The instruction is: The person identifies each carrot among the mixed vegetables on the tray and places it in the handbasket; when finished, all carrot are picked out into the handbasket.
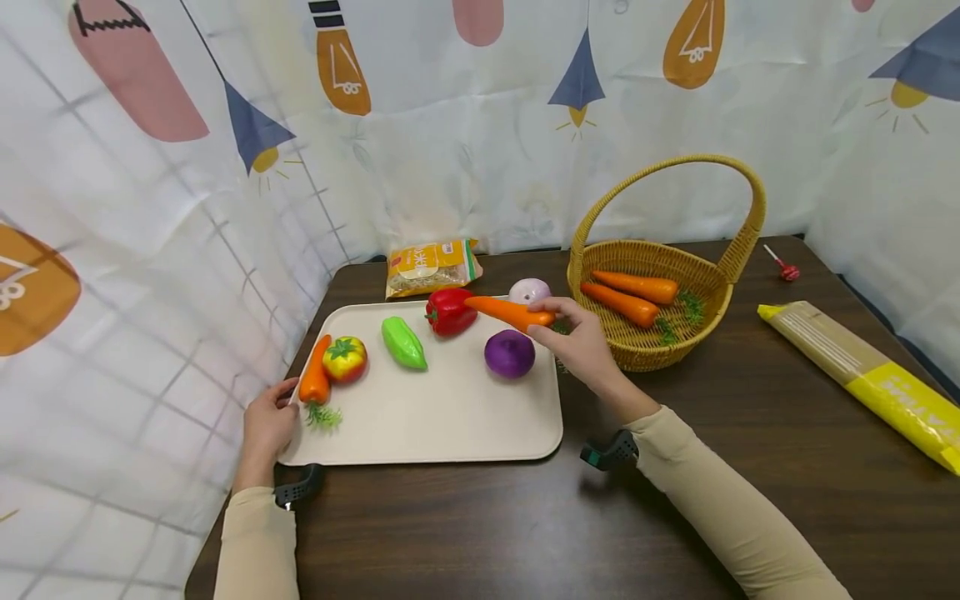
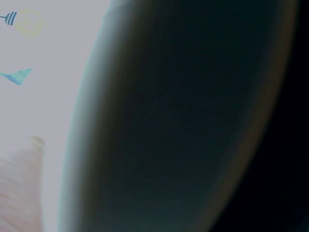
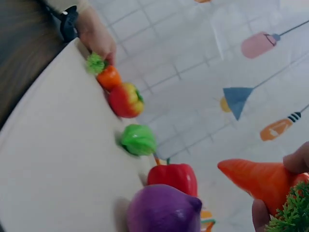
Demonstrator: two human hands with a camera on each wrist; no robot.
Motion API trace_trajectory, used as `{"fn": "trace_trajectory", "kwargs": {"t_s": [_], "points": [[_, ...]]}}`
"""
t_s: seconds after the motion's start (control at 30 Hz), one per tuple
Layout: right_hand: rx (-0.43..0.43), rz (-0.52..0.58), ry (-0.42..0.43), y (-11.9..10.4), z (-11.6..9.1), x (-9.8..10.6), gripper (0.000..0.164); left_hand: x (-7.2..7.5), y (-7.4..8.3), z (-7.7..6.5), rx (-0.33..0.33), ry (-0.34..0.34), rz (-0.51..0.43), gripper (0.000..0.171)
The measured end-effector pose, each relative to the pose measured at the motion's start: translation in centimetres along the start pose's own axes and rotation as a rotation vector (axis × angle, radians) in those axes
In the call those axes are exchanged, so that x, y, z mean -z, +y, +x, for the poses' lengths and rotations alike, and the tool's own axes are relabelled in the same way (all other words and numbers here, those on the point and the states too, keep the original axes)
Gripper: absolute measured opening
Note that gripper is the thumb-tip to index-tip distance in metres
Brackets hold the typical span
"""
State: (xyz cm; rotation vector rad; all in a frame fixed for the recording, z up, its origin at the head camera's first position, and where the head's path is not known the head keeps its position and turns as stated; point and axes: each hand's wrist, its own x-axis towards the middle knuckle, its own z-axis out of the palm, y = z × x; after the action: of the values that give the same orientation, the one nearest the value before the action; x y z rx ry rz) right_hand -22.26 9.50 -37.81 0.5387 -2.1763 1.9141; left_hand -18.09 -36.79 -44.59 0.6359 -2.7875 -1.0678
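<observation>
My right hand pinches an orange carrot near its leafy end, above the right part of a cream tray; its tip points left. In the right wrist view the carrot's green leaves show below the fingers. My left hand grips the tray's left edge, beside another carrot. On the tray also lie a red-and-yellow tomato-like fruit, a green ridged vegetable, a red bell pepper and a purple onion. A dark blur fills most of the left wrist view.
A wicker basket holding two carrots stands right of the tray. Behind the tray lie a yellow food packet and a pale onion-like bulb. Further right are a noodle packet and a red lollipop.
</observation>
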Motion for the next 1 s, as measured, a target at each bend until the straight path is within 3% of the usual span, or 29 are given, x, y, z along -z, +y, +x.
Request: {"fn": "trace_trajectory", "kwargs": {"t_s": [0.13, 0.5, 1.0], "points": [[-0.016, 0.041, -0.016, 1.1, 0.5, 0.9, 0.035, 0.0, 0.0, 0.0, -0.001, 0.002, 0.005, 0.053], [-0.035, 0.048, -0.008, 0.3, 0.8, 2.9, 0.041, 0.0, 0.0, -0.1, -0.027, 0.012, 0.009, 0.053], [-0.062, 0.061, -0.013, -1.5, 1.7, 9.3, 0.035, -0.1, -0.1, 0.0, -0.015, 0.02, 0.009, 0.053]]}}
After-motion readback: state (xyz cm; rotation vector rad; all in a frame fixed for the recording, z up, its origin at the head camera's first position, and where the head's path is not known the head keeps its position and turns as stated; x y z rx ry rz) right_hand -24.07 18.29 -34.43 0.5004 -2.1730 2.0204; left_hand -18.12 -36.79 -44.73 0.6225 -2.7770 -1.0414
